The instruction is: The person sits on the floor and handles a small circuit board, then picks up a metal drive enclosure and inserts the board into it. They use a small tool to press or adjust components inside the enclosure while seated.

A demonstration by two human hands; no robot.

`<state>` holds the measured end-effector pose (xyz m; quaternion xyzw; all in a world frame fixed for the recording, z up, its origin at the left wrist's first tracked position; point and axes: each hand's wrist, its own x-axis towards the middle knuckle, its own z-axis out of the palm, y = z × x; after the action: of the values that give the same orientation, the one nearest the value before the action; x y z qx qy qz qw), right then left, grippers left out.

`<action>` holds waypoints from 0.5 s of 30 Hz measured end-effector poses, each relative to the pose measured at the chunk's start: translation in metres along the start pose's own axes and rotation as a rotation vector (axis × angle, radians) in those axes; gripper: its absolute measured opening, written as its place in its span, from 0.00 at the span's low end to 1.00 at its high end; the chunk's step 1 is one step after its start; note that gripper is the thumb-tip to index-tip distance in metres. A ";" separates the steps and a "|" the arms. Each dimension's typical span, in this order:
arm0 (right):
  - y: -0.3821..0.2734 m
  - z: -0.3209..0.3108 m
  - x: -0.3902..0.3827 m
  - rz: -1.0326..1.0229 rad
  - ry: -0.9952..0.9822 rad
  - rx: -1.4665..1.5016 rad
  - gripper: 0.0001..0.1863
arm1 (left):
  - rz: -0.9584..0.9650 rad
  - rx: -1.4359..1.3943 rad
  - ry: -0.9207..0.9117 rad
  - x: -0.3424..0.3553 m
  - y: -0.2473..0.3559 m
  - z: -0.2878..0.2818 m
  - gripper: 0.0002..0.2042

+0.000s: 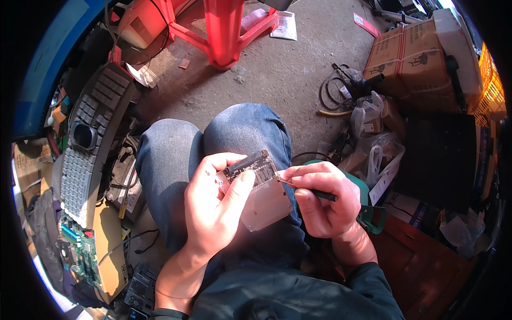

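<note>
Above my thighs, my left hand (216, 205) holds a flat, silvery rectangular piece (266, 205), which looks like a small computer drive. A dark circuit board (258, 169) covers its far end, and my left thumb presses on that board. My right hand (326, 198) grips a thin screwdriver (324, 195) with a black handle. Its slim metal shaft points left, and the tip is at the board's right edge. Whether the tip sits in a screw is too small to tell.
Left of my legs stand a white keyboard (96, 122) and a green circuit board (80, 248). A red plastic stool (221, 37) is ahead on the concrete floor. To the right are cardboard boxes (408, 56), plastic bags (376, 154) and a reddish-brown wooden panel (410, 266).
</note>
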<state>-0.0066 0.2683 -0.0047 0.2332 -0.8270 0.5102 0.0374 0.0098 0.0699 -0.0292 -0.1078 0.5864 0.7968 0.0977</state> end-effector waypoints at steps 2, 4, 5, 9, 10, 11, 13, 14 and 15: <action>-0.001 0.000 -0.001 0.004 0.003 0.003 0.06 | 0.001 0.000 0.009 0.000 0.000 0.001 0.11; -0.002 -0.001 -0.002 0.008 0.015 0.015 0.06 | -0.006 0.014 0.003 -0.001 0.000 0.000 0.11; -0.001 -0.001 -0.002 -0.016 0.024 0.017 0.08 | -0.010 0.021 0.000 -0.001 0.000 -0.001 0.11; -0.001 -0.008 0.000 -0.076 0.026 -0.038 0.14 | -0.005 -0.005 0.004 0.000 0.000 0.001 0.10; -0.003 -0.011 0.002 -0.082 0.019 -0.066 0.15 | -0.011 -0.009 0.001 -0.001 0.000 0.001 0.10; -0.006 -0.013 0.003 -0.064 -0.043 -0.104 0.16 | -0.017 -0.013 -0.002 -0.001 0.000 0.000 0.10; -0.014 -0.017 0.006 -0.025 -0.165 -0.183 0.18 | -0.015 -0.015 0.006 0.000 0.001 0.002 0.10; -0.017 -0.017 0.008 -0.002 -0.216 -0.210 0.19 | -0.013 -0.016 0.009 0.000 0.001 0.003 0.10; -0.020 -0.017 0.011 0.003 -0.266 -0.229 0.19 | -0.010 -0.014 0.007 0.000 0.001 0.003 0.10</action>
<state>-0.0104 0.2719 0.0237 0.2915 -0.8777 0.3774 -0.0470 0.0091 0.0721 -0.0276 -0.1144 0.5807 0.7999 0.0990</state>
